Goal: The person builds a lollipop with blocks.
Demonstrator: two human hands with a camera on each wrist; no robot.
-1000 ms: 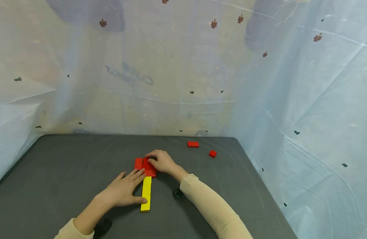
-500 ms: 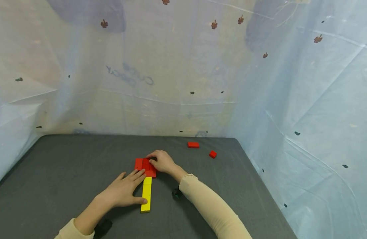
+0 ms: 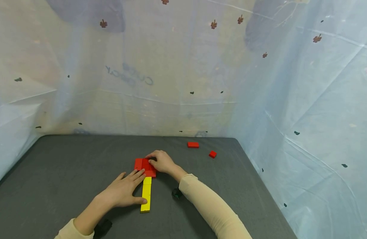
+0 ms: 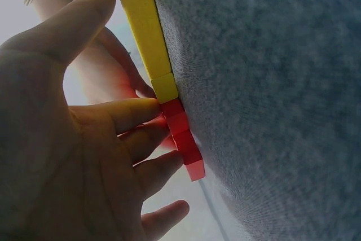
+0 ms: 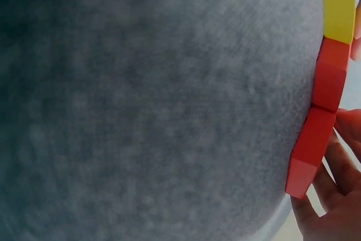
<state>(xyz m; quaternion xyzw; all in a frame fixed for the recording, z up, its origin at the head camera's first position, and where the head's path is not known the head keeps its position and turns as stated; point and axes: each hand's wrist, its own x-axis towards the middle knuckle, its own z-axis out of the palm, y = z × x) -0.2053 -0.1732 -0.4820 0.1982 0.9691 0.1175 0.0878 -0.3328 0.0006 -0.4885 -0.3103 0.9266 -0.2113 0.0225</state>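
Several flat red blocks (image 3: pixel 138 163) lie side by side as a patch on the table, with a column of yellow blocks (image 3: pixel 146 189) joined to its near side. My left hand (image 3: pixel 122 191) spreads over them from the left: its fingertips touch the red patch and its thumb rests on the yellow column. The left wrist view shows these fingertips at the sides of the red blocks (image 4: pixel 181 131). My right hand (image 3: pixel 163 162) grips the patch's far right red block (image 5: pixel 313 145), thumb on the near part and fingers round the far end. The fingers partly hide the patch.
Toward the far right of the dark grey table (image 3: pixel 81 159) lie a red rectangular block (image 3: pixel 193 145) and a smaller red block (image 3: pixel 212 154). A pale plastic sheet (image 3: pixel 171 83) hangs behind the table and along its right side.
The dark gap among the middle red blocks at the far side of the patch has closed up. Both hands stay almost in place.
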